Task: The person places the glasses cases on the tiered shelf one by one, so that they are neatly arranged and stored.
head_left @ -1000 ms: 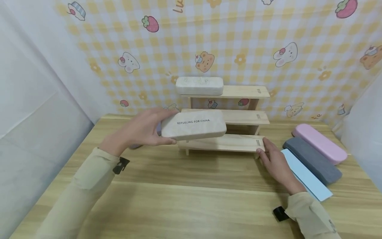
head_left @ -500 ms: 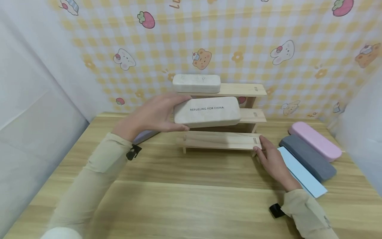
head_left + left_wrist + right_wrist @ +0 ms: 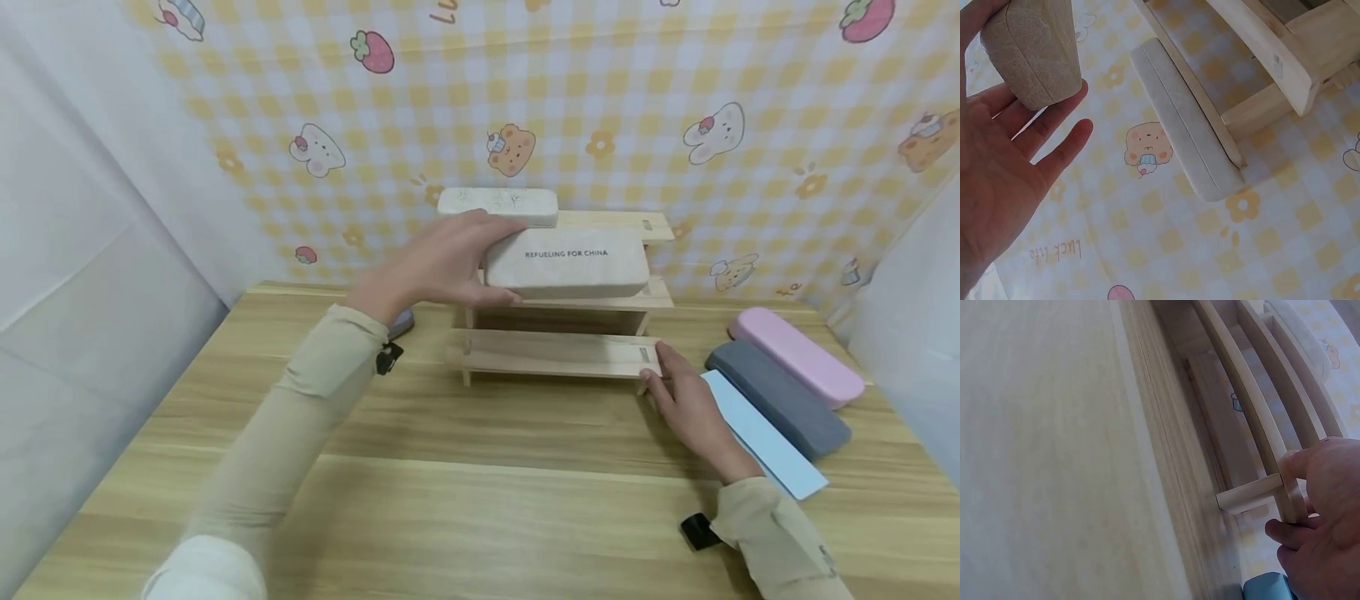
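Note:
My left hand (image 3: 442, 262) grips the left end of a cream glasses case (image 3: 567, 265) printed "REFUELING FOR CHINA", thumb below and fingers above. In the head view the case is held in front of the middle and top steps of a wooden three-step rack (image 3: 555, 354). A second cream glasses case (image 3: 498, 202) sits on the left of the top step, partly behind my left hand; the left wrist view shows this case (image 3: 1185, 119) from its side. At the lowest step's right end, my right hand (image 3: 686, 408) pinches the board between thumb and fingers.
Right of the rack lie a pink glasses case (image 3: 795, 354), a dark grey case (image 3: 780, 400) and a flat light-blue case (image 3: 768, 433), side by side on the wooden table (image 3: 525, 517). A purplish case (image 3: 401, 323) shows partly behind my left wrist. A checked cloth (image 3: 600, 83) hangs behind.
My left hand has carried the cream glasses case to the right and upward, from before the lower steps to before the upper ones. My right hand keeps its hold on the rack.

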`<state>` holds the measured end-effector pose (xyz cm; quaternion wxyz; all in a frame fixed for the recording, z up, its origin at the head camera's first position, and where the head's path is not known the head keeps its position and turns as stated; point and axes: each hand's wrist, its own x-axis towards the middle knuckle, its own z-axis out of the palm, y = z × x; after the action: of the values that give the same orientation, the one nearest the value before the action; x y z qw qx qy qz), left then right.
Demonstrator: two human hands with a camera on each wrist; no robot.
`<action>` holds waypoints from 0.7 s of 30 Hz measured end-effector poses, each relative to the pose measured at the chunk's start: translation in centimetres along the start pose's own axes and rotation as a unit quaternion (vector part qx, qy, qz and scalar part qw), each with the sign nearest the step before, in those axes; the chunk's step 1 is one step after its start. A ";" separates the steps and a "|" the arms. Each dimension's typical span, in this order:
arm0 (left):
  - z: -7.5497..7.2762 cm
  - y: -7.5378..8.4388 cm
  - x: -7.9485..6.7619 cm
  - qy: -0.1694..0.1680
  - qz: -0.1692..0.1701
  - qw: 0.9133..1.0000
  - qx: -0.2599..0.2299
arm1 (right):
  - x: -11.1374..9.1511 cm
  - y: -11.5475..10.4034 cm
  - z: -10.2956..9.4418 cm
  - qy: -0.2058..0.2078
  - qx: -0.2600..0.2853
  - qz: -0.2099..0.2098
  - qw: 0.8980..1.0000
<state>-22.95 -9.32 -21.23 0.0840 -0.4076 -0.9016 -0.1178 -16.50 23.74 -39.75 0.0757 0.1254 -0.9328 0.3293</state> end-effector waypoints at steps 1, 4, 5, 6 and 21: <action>0.1 0.0 0.3 0.000 -0.001 1.000 0.000 | 0.0 0.0 0.0 0.000 0.001 0.001 1.000; 0.3 0.1 1.3 0.000 0.000 1.000 0.000 | -0.1 0.0 -0.1 0.002 0.002 0.002 1.000; 0.4 0.1 1.5 -0.002 0.001 1.000 0.002 | -0.1 0.0 -0.1 0.002 0.003 0.002 1.000; 0.4 0.1 1.8 -0.003 0.003 1.000 0.002 | -0.1 0.0 -0.1 0.003 0.003 0.000 1.000; 1.7 -0.2 5.7 -0.001 0.000 1.000 -0.019 | 0.0 0.1 0.3 0.009 -0.006 -0.003 1.000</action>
<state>-26.89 -4.91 -21.54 0.0748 -0.4090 -0.8994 -0.1347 -16.54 23.63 -40.01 0.0859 0.1250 -0.9337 0.3243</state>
